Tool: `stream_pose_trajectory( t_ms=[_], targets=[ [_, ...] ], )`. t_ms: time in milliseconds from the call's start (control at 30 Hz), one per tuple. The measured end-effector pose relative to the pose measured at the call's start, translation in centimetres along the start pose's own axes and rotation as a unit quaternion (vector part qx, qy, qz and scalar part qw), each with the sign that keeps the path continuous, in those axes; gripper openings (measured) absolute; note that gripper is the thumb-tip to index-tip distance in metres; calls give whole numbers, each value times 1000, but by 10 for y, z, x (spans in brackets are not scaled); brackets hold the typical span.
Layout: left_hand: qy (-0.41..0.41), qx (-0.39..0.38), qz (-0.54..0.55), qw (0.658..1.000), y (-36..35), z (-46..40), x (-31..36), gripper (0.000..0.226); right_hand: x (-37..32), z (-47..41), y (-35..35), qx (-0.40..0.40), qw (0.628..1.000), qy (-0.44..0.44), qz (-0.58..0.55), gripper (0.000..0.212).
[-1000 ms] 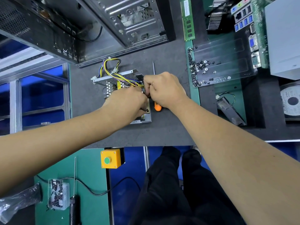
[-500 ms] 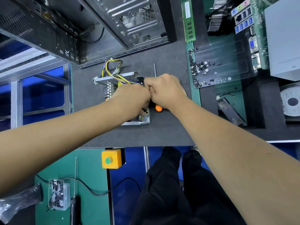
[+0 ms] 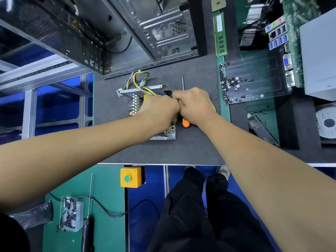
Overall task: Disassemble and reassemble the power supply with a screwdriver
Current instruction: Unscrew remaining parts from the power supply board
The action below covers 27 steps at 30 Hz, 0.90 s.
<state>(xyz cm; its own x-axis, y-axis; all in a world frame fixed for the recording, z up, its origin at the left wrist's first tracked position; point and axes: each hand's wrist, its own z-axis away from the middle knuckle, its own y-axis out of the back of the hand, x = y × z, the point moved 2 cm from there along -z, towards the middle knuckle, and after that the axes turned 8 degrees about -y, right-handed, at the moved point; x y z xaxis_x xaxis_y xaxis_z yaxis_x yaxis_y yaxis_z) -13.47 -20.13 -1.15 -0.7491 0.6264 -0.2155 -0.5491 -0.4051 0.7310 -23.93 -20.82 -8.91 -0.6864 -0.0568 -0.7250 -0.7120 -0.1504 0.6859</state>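
Note:
The opened power supply [image 3: 160, 137] lies on the grey mat [image 3: 190, 150], its perforated metal wall [image 3: 141, 90] at the far side and yellow and purple wires [image 3: 138, 79] looping out behind. My left hand [image 3: 158, 110] lies over its inside with fingers curled down. My right hand [image 3: 195, 104] presses against the left at the unit's right edge, fingers curled in by the black part [image 3: 170, 92]. The fingertips of both hands are hidden. An orange-handled screwdriver [image 3: 185, 123] lies on the mat under my right hand, its shaft pointing away.
An open computer case [image 3: 163, 33] stands behind the mat. A clear tray [image 3: 254, 79] with several loose screws sits to the right, beside a motherboard [image 3: 289, 42] and a memory stick [image 3: 221, 35]. Below left are a yellow button box [image 3: 131, 177], a screw box [image 3: 71, 213] and an electric screwdriver [image 3: 87, 233].
My left hand has moved up and right across the power supply until it meets my right hand. The orange screwdriver has stayed lying on the mat.

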Motion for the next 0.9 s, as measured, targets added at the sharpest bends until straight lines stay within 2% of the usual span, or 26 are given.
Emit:
stream_pose_trajectory(
  t_ms=[133, 233, 367, 433, 567, 633, 733, 900],
  targets=[
    [-49, 9, 41, 998, -5, 4, -7, 18, -3, 2, 3, -20, 1000, -3, -11, 18],
    [-117, 13, 95, 988, -9, 9, -19, 34, -6, 4, 5, -26, 999, -6, -19, 23],
    [-170, 79, 218, 958, -13, 26, -39, 43, -9, 5, 6, -20, 1000, -20, -1, 21],
    [-209, 107, 196, 952, -18, 35, -45, 39, -11, 6, 7, -19, 999, -30, -13, 26],
    [-256, 147, -7, 955, -30, 44, -42, 19, -16, 8, 10, -41, 997, -48, -32, 31],
    [-253, 109, -46, 960, -31, 46, -42, 26, -18, 8, 11, -43, 997, -52, -32, 30],
    [-251, 41, -65, 965, -25, 46, -43, 36, -19, 9, 11, -38, 997, -53, -33, 30],
    [-269, 15, 17, 963, -16, 42, -49, 27, -20, 8, 9, -22, 999, -45, -13, 30]
  ],
)
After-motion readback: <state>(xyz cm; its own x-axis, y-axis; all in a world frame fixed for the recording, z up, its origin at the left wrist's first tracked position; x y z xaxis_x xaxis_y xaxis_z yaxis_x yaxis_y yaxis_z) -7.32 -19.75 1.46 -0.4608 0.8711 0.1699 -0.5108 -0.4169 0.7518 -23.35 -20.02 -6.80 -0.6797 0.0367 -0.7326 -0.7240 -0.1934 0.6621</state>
